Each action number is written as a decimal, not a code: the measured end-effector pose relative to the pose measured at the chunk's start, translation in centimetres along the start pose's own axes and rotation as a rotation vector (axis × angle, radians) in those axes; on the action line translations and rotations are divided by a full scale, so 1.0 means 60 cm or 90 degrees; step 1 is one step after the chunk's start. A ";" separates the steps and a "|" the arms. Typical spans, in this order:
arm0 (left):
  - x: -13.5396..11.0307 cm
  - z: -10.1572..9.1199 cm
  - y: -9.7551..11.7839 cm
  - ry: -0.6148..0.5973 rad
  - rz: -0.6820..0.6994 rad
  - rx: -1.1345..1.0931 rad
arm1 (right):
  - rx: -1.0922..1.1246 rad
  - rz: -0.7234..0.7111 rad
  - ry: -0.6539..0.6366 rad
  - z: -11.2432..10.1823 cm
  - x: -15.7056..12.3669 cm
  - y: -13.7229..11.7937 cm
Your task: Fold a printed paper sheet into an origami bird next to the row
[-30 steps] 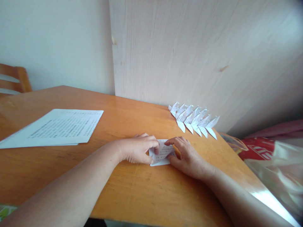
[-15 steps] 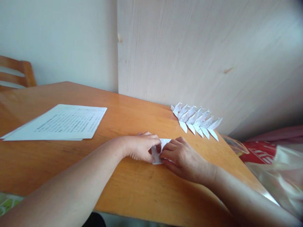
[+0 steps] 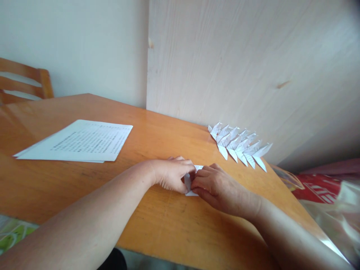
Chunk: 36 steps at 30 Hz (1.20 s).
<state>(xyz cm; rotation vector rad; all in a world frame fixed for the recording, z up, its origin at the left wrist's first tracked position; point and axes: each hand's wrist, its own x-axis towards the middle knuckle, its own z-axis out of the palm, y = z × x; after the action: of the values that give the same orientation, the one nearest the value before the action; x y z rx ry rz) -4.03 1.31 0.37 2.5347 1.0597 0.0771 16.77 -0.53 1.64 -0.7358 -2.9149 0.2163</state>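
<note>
A small piece of white paper (image 3: 188, 180) with faint print lies on the wooden table, largely covered by my fingers. My left hand (image 3: 176, 174) grips its left side, thumb low and fingers curled over the upper edge. From the right, my right hand (image 3: 215, 187) pinches the same paper, its bent fingertips close to my left thumb. Part of the paper is hidden under the right hand, so its exact folds cannot be made out.
Several folded white paper pieces (image 3: 240, 144) stand in overlapping rows at the back right, near the wooden panel (image 3: 210, 56). Printed sheets (image 3: 90, 142) lie stacked on the left of the table (image 3: 157, 225). A chair (image 3: 25, 82) is behind; bags (image 3: 320, 187) sit off the right edge.
The whole view has shifted slightly, so things appear further right. My left fingers and thumb have drawn a little nearer to the right fingertips, and less of the paper shows.
</note>
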 end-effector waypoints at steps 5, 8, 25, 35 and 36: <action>-0.001 -0.001 0.003 0.004 -0.002 -0.003 | -0.003 0.036 0.011 0.002 0.004 0.001; -0.002 -0.002 0.005 0.002 0.000 -0.008 | 0.010 0.061 0.008 0.005 0.006 0.003; -0.004 -0.001 0.004 -0.006 -0.014 0.010 | 0.069 0.112 0.035 0.014 0.006 0.013; -0.002 0.000 0.002 -0.006 -0.012 -0.009 | 0.067 0.138 0.033 0.015 0.008 0.014; -0.002 0.000 0.003 -0.006 -0.016 -0.012 | 0.070 0.138 0.032 0.015 0.008 0.014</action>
<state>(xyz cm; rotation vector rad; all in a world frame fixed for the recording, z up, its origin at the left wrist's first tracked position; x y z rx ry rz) -3.99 1.11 0.44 2.5023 1.0827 0.0678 16.60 0.34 0.64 -1.0225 -2.7487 0.3700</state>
